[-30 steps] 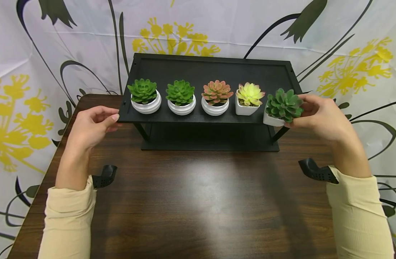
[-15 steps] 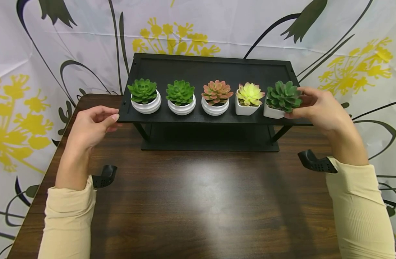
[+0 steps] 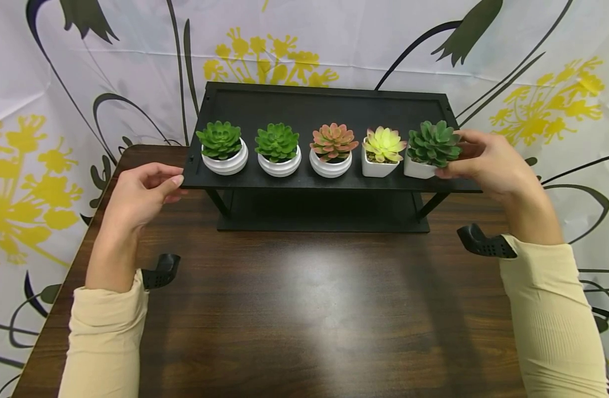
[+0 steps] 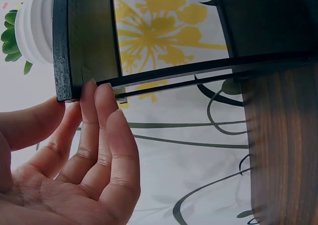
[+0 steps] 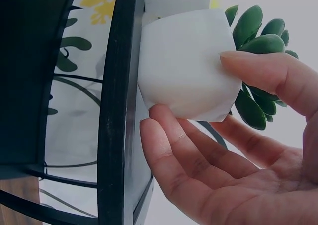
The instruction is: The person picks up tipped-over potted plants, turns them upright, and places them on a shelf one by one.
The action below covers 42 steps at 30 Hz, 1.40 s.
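My right hand [image 3: 491, 163] holds a dark green succulent in a square white pot [image 5: 186, 61] at the right end of the black shelf [image 3: 324, 105]. In the right wrist view the thumb lies against the pot's front and the fingers are at its side, with the pot's base right at the shelf top. My left hand [image 3: 140, 193] pinches the shelf's front left corner, thumb above and fingers below. Left of the held plant stand a yellow succulent [image 3: 383, 152] in a square pot, a pink succulent [image 3: 332, 149] and two green succulents [image 3: 278, 149] in round white pots.
The two-tier shelf stands on a dark brown wooden table [image 3: 304, 309], its lower board [image 3: 324, 213] close to the tabletop. Behind it hangs a white curtain [image 3: 364, 38] with yellow and grey flower prints. Black camera mounts [image 3: 161, 271] sit at both wrists.
My right hand has moved the dark green succulent back and slightly left, into line with the other pots; its tilted pot now sits straighter. My left hand has stayed still.
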Motion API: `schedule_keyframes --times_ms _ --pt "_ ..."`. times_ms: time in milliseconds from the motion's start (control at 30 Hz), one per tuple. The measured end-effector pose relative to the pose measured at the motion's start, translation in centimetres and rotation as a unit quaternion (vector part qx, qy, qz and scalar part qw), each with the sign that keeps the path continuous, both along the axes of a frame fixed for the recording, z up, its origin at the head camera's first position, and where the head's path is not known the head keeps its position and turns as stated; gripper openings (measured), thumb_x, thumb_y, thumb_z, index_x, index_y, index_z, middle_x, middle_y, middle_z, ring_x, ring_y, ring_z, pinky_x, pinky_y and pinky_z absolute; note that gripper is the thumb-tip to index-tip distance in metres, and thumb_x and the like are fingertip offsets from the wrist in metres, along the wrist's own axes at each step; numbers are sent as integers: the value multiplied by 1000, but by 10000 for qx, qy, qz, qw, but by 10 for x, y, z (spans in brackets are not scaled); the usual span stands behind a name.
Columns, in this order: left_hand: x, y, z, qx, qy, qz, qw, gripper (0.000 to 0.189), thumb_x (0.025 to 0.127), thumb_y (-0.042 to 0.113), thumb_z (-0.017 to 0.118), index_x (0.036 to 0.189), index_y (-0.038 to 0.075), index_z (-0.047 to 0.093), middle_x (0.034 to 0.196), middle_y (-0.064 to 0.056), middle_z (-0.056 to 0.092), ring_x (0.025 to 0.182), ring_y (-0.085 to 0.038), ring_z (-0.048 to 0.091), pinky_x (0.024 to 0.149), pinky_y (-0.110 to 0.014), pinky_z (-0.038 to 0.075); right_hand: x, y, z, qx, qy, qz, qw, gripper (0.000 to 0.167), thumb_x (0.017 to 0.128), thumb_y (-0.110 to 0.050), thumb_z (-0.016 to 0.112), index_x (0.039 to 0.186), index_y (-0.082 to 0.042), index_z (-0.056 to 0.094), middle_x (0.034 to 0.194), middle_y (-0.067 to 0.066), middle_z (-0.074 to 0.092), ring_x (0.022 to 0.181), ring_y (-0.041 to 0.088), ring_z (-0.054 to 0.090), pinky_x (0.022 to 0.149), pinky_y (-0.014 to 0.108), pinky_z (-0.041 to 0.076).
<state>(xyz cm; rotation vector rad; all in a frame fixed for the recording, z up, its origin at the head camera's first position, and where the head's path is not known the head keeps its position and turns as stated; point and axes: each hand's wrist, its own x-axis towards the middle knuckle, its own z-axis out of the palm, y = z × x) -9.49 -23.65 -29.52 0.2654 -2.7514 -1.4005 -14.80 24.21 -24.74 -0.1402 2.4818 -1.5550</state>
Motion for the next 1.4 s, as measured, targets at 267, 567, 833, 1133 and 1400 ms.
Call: schedule_keyframes --times_ms 267,567,833,1133,1400 --pt "1 0 0 39 57 -13 10000 25 91 6 54 112 -7 57 80 4 61 62 6 58 60 -12 49 -3 5 -3 45 -41 49 10000 41 78 7 66 115 -4 52 91 -8 65 83 7 61 68 22 53" --pt "2 0 -1 180 97 8 9998 27 91 9 56 112 -8 57 70 15 58 61 6 57 60 -11 49 -1 6 -6 -192 -43 80 9998 41 79 7 65 116 -9 55 92 -8 65 82 8 62 69 21 52" --pt "-25 -40 -59 1502 459 -146 9875 28 84 18 67 106 2 66 84 -6 68 69 -10 65 62 -18 52 9 10 -9 1069 -209 -119 9940 74 83 -20 68 142 -5 27 106 -7 56 95 1 52 75 13 42" --pt "-20 -31 -52 911 454 192 9946 30 85 22 66 107 1 65 82 -2 66 69 -9 65 60 -16 51 22 13 -19 340 -51 -139 9993 72 87 -11 62 144 -3 19 103 -11 55 89 -1 59 77 12 45" --pt "-19 -30 -56 840 471 272 9950 32 86 24 63 109 3 64 87 -5 65 72 -11 65 65 -16 52 34 12 -25 -863 183 -181 9959 48 83 1 64 125 -3 42 101 -3 63 89 6 62 76 15 48"
